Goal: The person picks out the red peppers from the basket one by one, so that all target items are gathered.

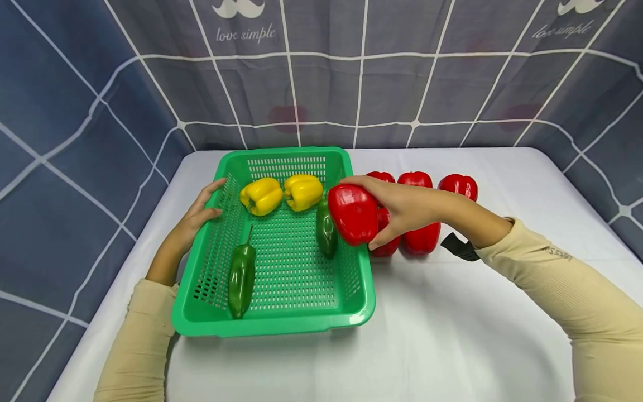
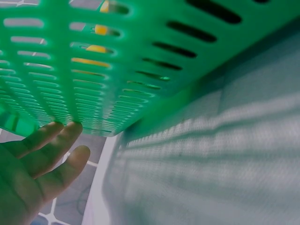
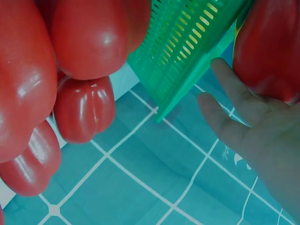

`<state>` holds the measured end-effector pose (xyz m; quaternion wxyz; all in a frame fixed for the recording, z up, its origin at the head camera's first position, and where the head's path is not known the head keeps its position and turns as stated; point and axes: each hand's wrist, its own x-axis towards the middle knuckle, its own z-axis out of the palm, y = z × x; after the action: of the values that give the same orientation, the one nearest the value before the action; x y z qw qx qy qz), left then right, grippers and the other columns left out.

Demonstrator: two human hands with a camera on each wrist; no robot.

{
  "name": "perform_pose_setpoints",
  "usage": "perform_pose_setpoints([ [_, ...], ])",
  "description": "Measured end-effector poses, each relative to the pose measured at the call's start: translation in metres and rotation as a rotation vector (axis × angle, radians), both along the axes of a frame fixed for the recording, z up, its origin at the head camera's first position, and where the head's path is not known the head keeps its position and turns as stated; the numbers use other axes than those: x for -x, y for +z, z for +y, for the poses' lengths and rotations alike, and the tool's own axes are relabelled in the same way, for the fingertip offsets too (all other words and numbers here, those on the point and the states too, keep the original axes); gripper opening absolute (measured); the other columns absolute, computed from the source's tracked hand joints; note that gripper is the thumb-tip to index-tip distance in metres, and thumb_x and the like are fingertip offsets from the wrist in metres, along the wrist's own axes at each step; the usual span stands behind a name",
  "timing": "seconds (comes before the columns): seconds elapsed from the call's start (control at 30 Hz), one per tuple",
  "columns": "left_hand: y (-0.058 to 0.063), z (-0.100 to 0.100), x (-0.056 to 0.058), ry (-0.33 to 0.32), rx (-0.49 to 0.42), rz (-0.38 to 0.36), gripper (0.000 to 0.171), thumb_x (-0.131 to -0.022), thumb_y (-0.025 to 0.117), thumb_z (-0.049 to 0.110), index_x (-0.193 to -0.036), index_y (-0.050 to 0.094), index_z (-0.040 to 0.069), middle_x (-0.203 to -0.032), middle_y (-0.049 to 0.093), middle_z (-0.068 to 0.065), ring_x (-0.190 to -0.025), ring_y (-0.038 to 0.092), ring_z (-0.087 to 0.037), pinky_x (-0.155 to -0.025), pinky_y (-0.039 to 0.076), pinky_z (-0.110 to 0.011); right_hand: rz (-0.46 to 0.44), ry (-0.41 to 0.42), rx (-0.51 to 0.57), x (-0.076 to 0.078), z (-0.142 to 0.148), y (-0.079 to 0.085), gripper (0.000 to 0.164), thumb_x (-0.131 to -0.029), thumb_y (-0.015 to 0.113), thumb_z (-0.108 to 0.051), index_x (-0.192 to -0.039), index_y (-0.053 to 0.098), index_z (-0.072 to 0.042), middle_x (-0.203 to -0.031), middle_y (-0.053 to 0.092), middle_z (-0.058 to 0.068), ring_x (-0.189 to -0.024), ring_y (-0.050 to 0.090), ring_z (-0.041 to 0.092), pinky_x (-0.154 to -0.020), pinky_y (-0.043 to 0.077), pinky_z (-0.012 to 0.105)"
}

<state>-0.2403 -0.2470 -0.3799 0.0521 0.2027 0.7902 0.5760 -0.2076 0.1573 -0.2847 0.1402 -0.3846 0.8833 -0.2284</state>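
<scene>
A red bell pepper (image 1: pixel 353 215) is held in my right hand (image 1: pixel 406 205), above the right rim of the green basket (image 1: pixel 276 326). In the right wrist view the same pepper (image 3: pixel 272 51) shows at the upper right, beside the fingers. My left hand (image 1: pixel 190 224) rests at the basket's left rim, thumb and a finger over the edge. The left wrist view shows its other fingers (image 2: pixel 49 147) extended along the outer wall. Inside the basket lie two yellow bell peppers (image 1: pixel 261 196) at the back, a long green pepper (image 1: pixel 241 279) at front left and another green pepper (image 1: pixel 326 231) along the right side.
Several more red bell peppers (image 1: pixel 421 239) sit on the white table (image 1: pixel 452 324) right of the basket, partly hidden behind my right hand and forearm. A grey checked cloth (image 1: pixel 321 84) stands behind and on both sides. A black strap (image 1: pixel 459 247) hangs by my right wrist.
</scene>
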Motion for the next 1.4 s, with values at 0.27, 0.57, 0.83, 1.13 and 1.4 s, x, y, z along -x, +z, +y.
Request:
perform_pose_setpoints([
  [0.27,0.0,0.001,-0.001,-0.011,-0.01,0.007,0.063,-0.089,0.034,0.002,-0.147,0.014,0.017,-0.152,0.005,-0.012,-0.133,0.012,-0.019,-0.094,0.023,-0.018,0.016,-0.065,0.004,-0.001,0.019,0.0,0.099,-0.061,0.083,-0.031,-0.14,0.023,-0.022,-0.131,0.041,-0.002,-0.118,0.041,0.019,-0.08,0.051,0.037],
  [0.57,-0.002,0.0,-0.002,-0.027,-0.025,0.017,0.062,-0.09,0.033,0.002,-0.147,0.013,0.016,-0.152,0.004,-0.013,-0.128,0.019,-0.011,-0.088,0.027,-0.011,-0.012,-0.16,0.023,-0.005,0.049,-0.007,0.099,-0.062,0.083,-0.029,-0.14,0.023,-0.025,-0.131,0.041,0.002,-0.119,0.04,0.025,-0.079,0.051,0.041],
  [0.83,-0.003,0.0,-0.002,-0.033,-0.048,0.012,0.062,-0.09,0.032,0.001,-0.147,0.015,0.018,-0.151,0.005,-0.013,-0.123,0.023,-0.007,-0.087,0.029,-0.012,0.041,-0.226,0.019,-0.011,0.078,-0.016,0.099,-0.06,0.084,-0.026,-0.139,0.025,-0.026,-0.129,0.042,-0.001,-0.116,0.041,0.019,-0.08,0.05,0.04],
  [1.13,-0.003,0.0,-0.002,-0.044,-0.071,0.014,0.06,-0.092,0.032,0.002,-0.147,0.015,0.019,-0.15,0.006,-0.012,-0.116,0.031,-0.008,-0.083,0.036,-0.012,0.043,-0.313,0.048,-0.018,0.118,-0.023,0.102,-0.056,0.086,-0.022,-0.138,0.026,-0.019,-0.128,0.041,0.002,-0.118,0.038,0.022,-0.078,0.051,0.038],
  [1.4,-0.004,0.001,-0.002,-0.058,-0.103,0.018,0.06,-0.091,0.031,0.0,-0.147,0.016,0.018,-0.15,0.007,-0.011,-0.116,0.031,-0.005,-0.085,0.034,-0.012,0.069,-0.348,0.085,-0.021,0.151,-0.036,0.106,-0.053,0.087,-0.014,-0.139,0.025,-0.019,-0.128,0.04,0.002,-0.113,0.035,0.005,-0.074,0.049,0.021],
])
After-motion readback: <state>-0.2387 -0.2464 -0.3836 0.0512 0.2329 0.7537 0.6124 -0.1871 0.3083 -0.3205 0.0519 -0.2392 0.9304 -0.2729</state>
